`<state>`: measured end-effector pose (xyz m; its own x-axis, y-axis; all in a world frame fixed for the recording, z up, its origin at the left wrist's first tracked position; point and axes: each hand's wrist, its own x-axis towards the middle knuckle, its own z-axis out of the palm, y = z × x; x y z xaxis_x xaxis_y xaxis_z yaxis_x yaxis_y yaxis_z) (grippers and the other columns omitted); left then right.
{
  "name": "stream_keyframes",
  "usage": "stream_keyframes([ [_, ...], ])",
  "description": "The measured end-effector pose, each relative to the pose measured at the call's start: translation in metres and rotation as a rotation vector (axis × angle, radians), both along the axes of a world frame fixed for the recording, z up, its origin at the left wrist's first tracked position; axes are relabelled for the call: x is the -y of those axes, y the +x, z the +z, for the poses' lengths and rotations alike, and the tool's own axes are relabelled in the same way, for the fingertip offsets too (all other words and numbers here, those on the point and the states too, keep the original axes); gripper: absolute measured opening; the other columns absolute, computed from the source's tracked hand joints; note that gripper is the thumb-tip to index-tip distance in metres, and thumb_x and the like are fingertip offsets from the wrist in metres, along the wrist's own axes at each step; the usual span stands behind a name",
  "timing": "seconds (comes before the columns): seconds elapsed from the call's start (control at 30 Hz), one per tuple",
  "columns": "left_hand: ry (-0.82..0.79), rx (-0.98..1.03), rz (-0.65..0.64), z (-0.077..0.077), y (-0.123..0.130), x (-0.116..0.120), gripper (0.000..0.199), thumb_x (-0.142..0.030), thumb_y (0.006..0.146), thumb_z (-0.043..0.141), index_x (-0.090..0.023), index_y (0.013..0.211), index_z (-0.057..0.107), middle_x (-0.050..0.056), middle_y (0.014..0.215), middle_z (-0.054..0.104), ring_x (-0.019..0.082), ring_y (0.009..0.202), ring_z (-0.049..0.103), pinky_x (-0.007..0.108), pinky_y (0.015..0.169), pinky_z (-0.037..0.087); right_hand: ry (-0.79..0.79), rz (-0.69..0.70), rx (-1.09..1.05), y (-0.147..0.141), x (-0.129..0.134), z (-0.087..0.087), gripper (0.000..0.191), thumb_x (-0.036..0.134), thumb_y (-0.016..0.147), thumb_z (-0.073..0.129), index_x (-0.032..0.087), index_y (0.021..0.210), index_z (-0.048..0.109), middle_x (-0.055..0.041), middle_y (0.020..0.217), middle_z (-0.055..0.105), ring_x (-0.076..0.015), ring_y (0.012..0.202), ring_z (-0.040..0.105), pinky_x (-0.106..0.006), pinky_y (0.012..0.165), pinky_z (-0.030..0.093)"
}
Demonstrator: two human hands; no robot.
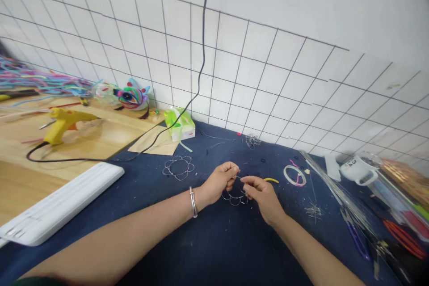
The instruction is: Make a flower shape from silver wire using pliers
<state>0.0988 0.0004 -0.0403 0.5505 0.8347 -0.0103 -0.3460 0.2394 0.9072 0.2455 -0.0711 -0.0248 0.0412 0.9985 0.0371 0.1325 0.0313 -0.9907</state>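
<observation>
Between my two hands is a thin wire flower frame (238,202), its looped petals hanging below the fingers. My left hand (221,182), with a bangle at the wrist, pinches the frame's upper left side. On the opposite side, the fingertips of my right hand (260,193) are closed on the wire. The fingers cover the frame's upper part. A second wire flower (178,168) lies flat on the dark blue cloth (201,246), left of my hands. Just beyond my right hand lies a short yellow strip (271,180).
At left are a white power strip (67,203), a yellow glue gun (63,123) and its black cord (203,53). A tissue pack (180,124) stands behind. At right lie a white ring (295,176), long wires (335,187), purple-handled pliers (357,240) and a white mug (358,170).
</observation>
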Motion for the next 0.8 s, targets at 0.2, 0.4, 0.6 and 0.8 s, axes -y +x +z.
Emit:
stream_keyframes([
  [0.2, -0.130, 0.002, -0.015, -0.0037, 0.0013, 0.0010, 0.027, -0.042, 0.075, 0.057, -0.016, 0.076, 0.048, -0.007, 0.051, 0.034, 0.004, 0.040, 0.029, 0.015, 0.037, 0.023, -0.051, 0.014, -0.180, 0.0012, -0.0013, -0.0016, 0.024, 0.033, 0.075, 0.057, 0.018, 0.093, 0.063, -0.0017, 0.073, 0.057, -0.0111, 0.060, 0.047, -0.024, 0.055, 0.036],
  [0.4, -0.176, 0.008, -0.026, -0.0050, 0.0016, -0.0004, 0.026, -0.039, 0.073, 0.060, -0.016, 0.074, 0.048, -0.007, 0.053, 0.035, 0.003, 0.040, 0.029, 0.015, 0.037, 0.022, -0.086, 0.015, -0.239, 0.0022, -0.0017, -0.0039, 0.028, 0.039, 0.077, 0.055, 0.016, 0.090, 0.064, -0.0031, 0.072, 0.058, -0.0113, 0.060, 0.050, -0.024, 0.055, 0.035],
  [0.6, -0.161, 0.007, -0.040, -0.0053, 0.0020, 0.0015, 0.026, -0.038, 0.073, 0.060, -0.016, 0.072, 0.047, -0.007, 0.053, 0.036, 0.003, 0.041, 0.029, 0.015, 0.037, 0.023, -0.089, 0.031, -0.227, 0.0017, -0.0006, -0.0023, 0.028, 0.040, 0.078, 0.054, 0.016, 0.090, 0.064, -0.0023, 0.071, 0.057, -0.0104, 0.059, 0.049, -0.023, 0.054, 0.035],
  [0.8, -0.107, -0.033, -0.029, -0.0052, 0.0041, 0.0056, 0.028, -0.042, 0.074, 0.058, -0.016, 0.072, 0.048, -0.006, 0.054, 0.040, 0.003, 0.040, 0.030, 0.015, 0.038, 0.023, -0.067, 0.041, -0.119, 0.0006, 0.0010, -0.0033, 0.026, 0.039, 0.076, 0.056, 0.016, 0.087, 0.063, -0.0006, 0.066, 0.056, -0.0093, 0.055, 0.046, -0.022, 0.050, 0.034],
])
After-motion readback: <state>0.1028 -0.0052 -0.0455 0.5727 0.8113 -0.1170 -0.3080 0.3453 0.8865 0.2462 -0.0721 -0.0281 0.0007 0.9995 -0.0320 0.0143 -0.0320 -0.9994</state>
